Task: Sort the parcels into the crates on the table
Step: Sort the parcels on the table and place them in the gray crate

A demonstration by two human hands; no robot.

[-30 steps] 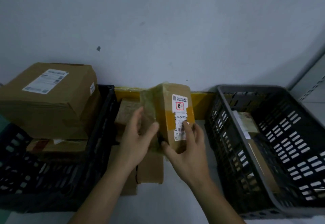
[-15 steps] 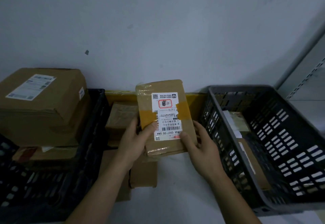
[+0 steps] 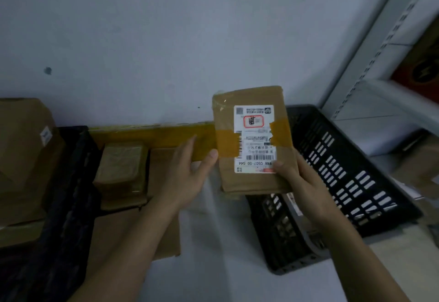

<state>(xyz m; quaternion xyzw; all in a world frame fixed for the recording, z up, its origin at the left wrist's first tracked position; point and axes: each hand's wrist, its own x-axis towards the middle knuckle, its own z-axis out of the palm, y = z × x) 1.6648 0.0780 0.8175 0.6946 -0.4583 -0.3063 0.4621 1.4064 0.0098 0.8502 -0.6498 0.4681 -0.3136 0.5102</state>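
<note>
A flat brown parcel (image 3: 251, 180) with a white shipping label and yellow tape is held upright over the left rim of the grey crate (image 3: 339, 159) on the right. My right hand (image 3: 299, 183) grips its lower right corner, thumb on the label. My left hand (image 3: 190, 171) hovers just left of the parcel with relaxed fingers, its thumb tip close to the parcel's left edge. A black crate (image 3: 71, 183) on the left holds large cardboard boxes (image 3: 21, 149).
Between the crates lie a small taped parcel (image 3: 121, 166) on flat cardboard parcels (image 3: 161, 230), with a long yellow parcel (image 3: 152, 133) against the wall. White metal shelving (image 3: 380, 59) stands at the right. White tabletop (image 3: 213, 266) shows in front.
The parcel has moved right, toward the grey crate, carried by my right hand. My left hand has let go of it and stays behind. The view has swung right.
</note>
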